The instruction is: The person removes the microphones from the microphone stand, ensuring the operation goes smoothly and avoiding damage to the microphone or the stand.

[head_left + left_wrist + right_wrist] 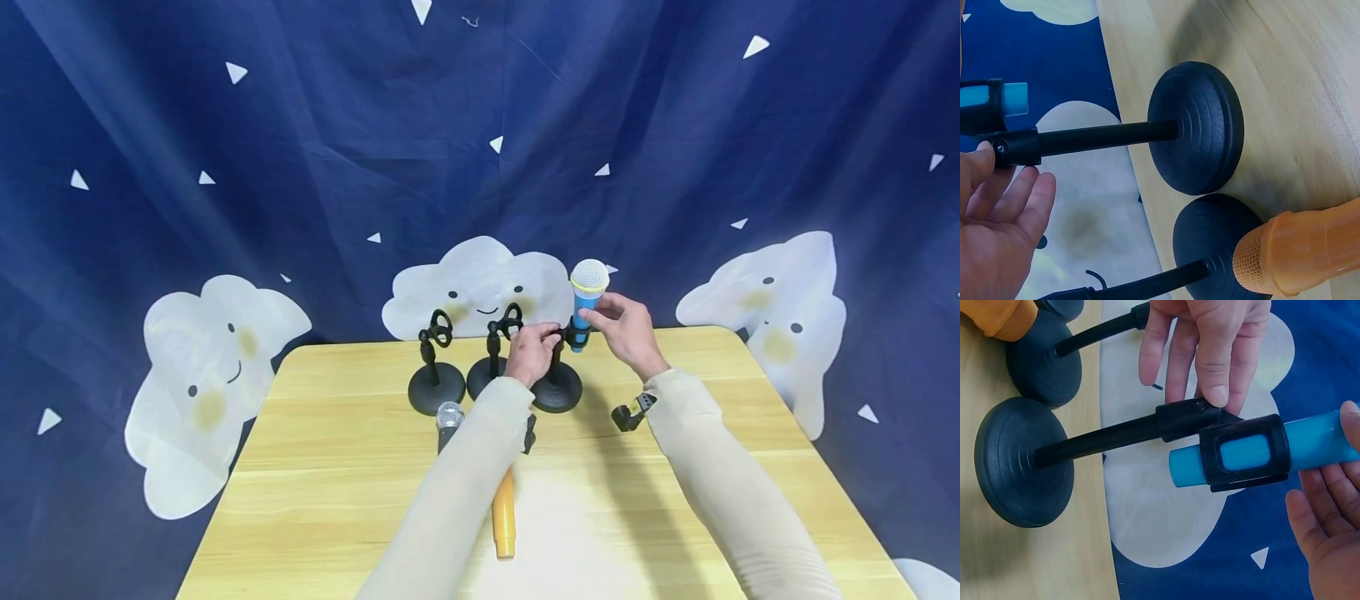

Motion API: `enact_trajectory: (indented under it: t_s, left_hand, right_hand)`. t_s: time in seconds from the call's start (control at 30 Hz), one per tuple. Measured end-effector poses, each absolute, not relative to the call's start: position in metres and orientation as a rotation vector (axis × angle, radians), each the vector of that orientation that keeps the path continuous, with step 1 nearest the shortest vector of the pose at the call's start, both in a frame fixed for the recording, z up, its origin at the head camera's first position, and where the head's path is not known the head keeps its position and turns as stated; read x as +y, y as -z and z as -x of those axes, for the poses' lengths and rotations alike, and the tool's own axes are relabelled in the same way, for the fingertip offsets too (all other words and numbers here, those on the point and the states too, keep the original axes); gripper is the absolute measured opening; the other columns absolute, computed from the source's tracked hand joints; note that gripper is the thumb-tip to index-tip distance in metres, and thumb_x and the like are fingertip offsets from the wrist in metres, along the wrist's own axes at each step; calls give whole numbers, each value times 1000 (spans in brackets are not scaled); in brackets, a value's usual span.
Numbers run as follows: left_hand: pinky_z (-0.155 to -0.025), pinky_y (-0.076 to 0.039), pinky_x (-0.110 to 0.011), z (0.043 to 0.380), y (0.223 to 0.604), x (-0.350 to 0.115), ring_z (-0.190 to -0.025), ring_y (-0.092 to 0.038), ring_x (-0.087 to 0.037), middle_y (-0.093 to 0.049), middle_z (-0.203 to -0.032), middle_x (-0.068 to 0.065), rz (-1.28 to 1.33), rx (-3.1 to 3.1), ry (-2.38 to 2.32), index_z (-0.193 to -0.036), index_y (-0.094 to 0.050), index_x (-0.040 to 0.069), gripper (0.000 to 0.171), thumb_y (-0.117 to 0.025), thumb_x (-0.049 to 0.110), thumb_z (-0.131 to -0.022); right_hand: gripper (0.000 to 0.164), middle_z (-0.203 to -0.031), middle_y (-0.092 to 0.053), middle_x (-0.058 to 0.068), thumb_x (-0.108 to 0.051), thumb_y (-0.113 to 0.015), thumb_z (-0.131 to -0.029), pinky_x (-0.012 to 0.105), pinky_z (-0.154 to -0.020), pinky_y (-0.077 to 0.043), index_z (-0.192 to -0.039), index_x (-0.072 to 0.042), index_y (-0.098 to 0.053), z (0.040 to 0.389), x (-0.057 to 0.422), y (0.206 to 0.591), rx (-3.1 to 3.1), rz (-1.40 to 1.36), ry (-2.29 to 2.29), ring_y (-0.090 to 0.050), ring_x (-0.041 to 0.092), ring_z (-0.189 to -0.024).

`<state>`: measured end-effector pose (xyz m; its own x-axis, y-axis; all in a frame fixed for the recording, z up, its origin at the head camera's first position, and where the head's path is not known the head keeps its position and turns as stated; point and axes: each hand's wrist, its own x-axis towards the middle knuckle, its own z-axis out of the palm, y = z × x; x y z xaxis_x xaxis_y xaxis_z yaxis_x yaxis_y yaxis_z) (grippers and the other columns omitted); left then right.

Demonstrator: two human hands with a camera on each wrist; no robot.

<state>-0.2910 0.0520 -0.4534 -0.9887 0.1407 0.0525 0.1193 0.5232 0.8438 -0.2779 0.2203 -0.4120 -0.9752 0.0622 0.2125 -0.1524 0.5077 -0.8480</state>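
Note:
A blue microphone [585, 310] with a white mesh head stands upright in the clip [1280, 450] of the rightmost black stand [557, 390]. My right hand [630, 331] pinches the microphone's body just above the clip. With thumb and fingers my left hand [531, 354] grips the top joint [1179, 419] of that same stand, below the clip. The handle's lower end [1186, 467] sticks out through the clip. In the left wrist view the stand's round base [1194, 128] rests on the table.
Two more black stands, the left [435, 387] and the middle [483, 377], have bare clips. An orange microphone [504, 517] and a black one with a silver head [450, 415] lie on the wooden table [337, 483], partly under my left sleeve. A blue curtain [480, 100] hangs behind.

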Motion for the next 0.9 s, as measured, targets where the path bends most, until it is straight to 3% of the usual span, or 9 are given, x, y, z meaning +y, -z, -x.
enact_trajectory:
  t_s: [0.9]
  left_hand:
    - [-101, -50, -31, 291, 455, 53, -119, -62, -18, -71, -121, -2, -197, 2719, -1530, -126, -72, 13, 28, -63, 16, -99]
  right_hand:
    - [39, -116, -69, 22, -28, -73, -94, 47, -88, -53, -120, 1, -67, 278, 220, 408, -2539, -64, -1454, -66, 35, -110]
